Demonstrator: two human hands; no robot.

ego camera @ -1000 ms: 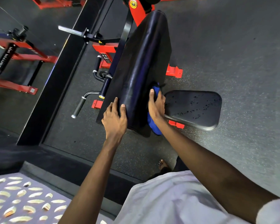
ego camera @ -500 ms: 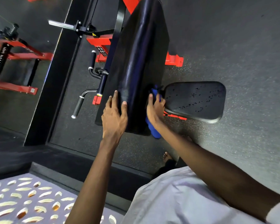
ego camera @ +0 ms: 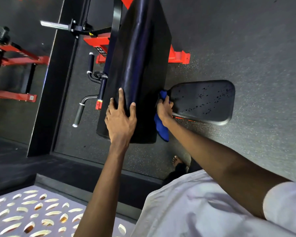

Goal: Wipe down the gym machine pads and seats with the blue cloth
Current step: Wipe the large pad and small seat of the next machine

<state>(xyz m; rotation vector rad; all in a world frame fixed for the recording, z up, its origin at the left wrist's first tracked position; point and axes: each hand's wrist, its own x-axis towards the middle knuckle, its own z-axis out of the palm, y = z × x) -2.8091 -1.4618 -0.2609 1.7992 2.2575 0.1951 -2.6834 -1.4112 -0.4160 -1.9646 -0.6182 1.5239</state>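
A long black back pad [ego camera: 140, 53] of a red-framed gym machine runs up the middle of the view. My left hand [ego camera: 120, 118] rests flat on its near end, fingers spread over the top edge. My right hand [ego camera: 164, 108] is shut on the blue cloth [ego camera: 161, 129], pressed into the gap between the back pad and the black seat [ego camera: 207, 101] to its right. Part of the cloth hangs below my wrist; another bit pokes out above my fingers. The seat surface shows scattered small marks.
Handles [ego camera: 79, 113] and a chrome bar [ego camera: 53, 24] of the machine stick out to the left. Another red machine frame [ego camera: 12, 96] stands at the far left. A perforated metal step [ego camera: 24, 214] lies at the bottom left. My foot [ego camera: 176, 159] stands on the speckled rubber floor.
My right hand with the cloth has slid away from the back pad's side to the seat's near edge. My left hand has stayed on the pad. The camera has come closer.
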